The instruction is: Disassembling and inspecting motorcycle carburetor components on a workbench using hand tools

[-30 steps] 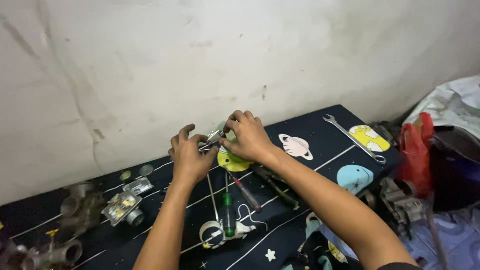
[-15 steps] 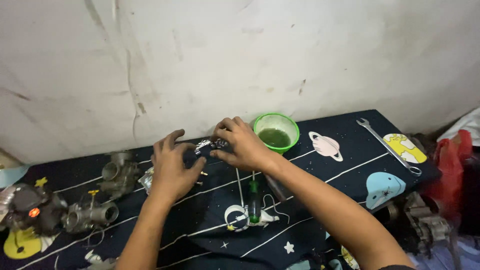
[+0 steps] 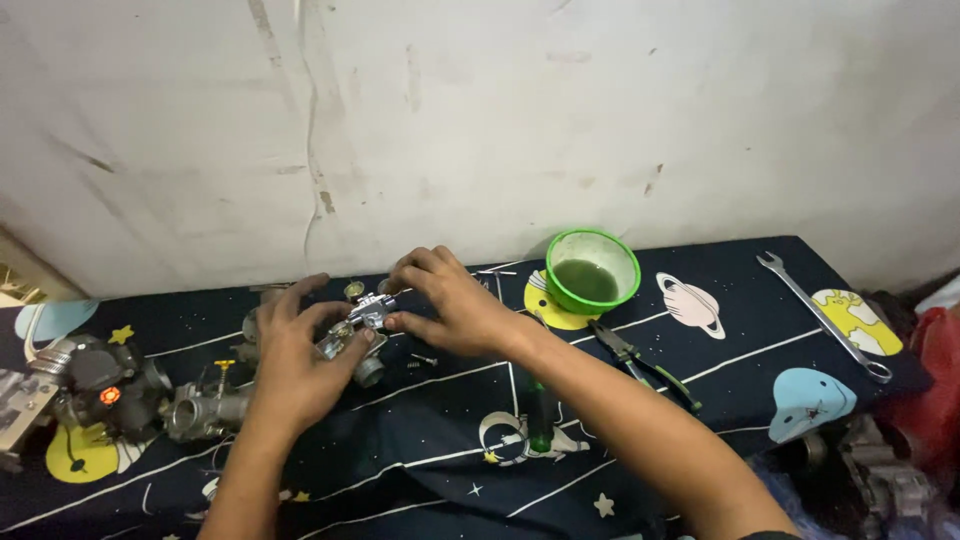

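Both hands, left hand (image 3: 290,360) and right hand (image 3: 450,305), are gripping a small metal part (image 3: 358,325) over a dark planet-print cloth (image 3: 740,350) lying below a scuffed white wall (image 3: 500,120).

bowl (image 3: 592,270) right of hands; pliers (image 3: 643,364) before bowl; spanner (image 3: 824,316) far right; carburettors (image 3: 120,390) left.

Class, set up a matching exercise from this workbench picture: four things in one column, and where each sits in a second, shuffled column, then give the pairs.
Things:
1. green bowl
2. spanner
3. small metal part
4. pliers

Places:
A. far right of the cloth
B. between both hands
C. by the wall, holding green liquid
D. just right of the right forearm

Pairs: 1-C, 2-A, 3-B, 4-D
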